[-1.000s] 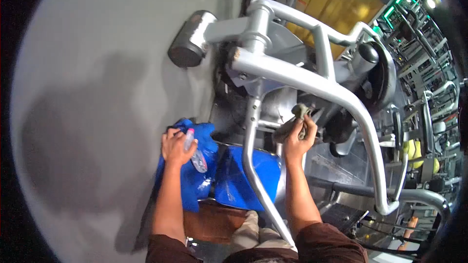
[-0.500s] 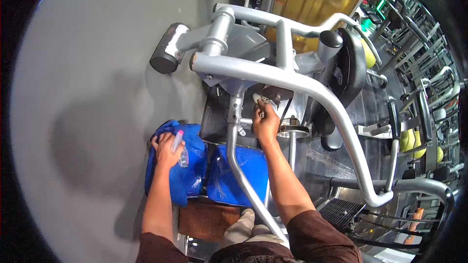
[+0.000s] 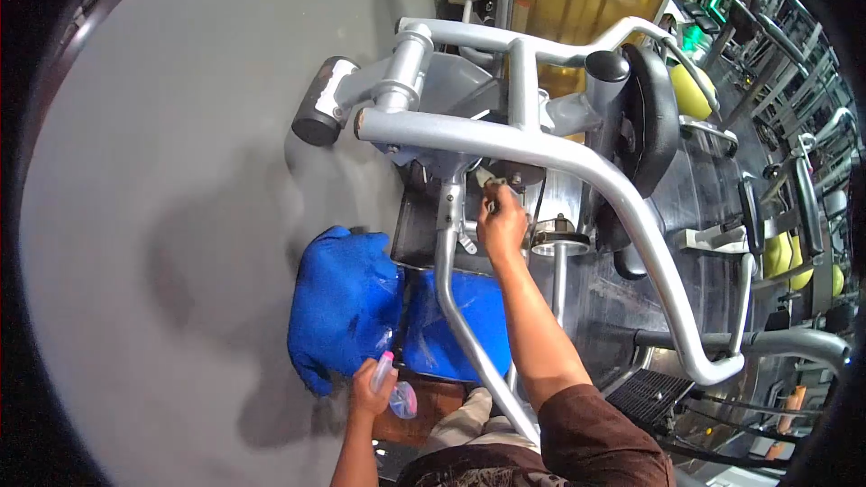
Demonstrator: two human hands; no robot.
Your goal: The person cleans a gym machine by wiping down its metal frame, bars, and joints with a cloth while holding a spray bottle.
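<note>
My left hand is closed around a small clear plastic bottle with a pink tip, low in the view beside the blue seat pads. Reaching under the silver frame of a gym machine, my right hand is closed on a small whitish piece that looks like a cloth. That piece is against or very near the metal below the thick tube; contact is hard to make out. A blue towel lies draped over the left pad, and a blue pad sits to its right.
A silver upright tube runs between my arms. The black padded cushion stands to the right, and a black-capped cylinder sticks out left. A brown pad is near my legs. More gym machines fill the right side.
My left hand has moved off the blue towel, down and to the right, with the bottle still in it. My right hand stays under the frame. The view has shifted slightly.
</note>
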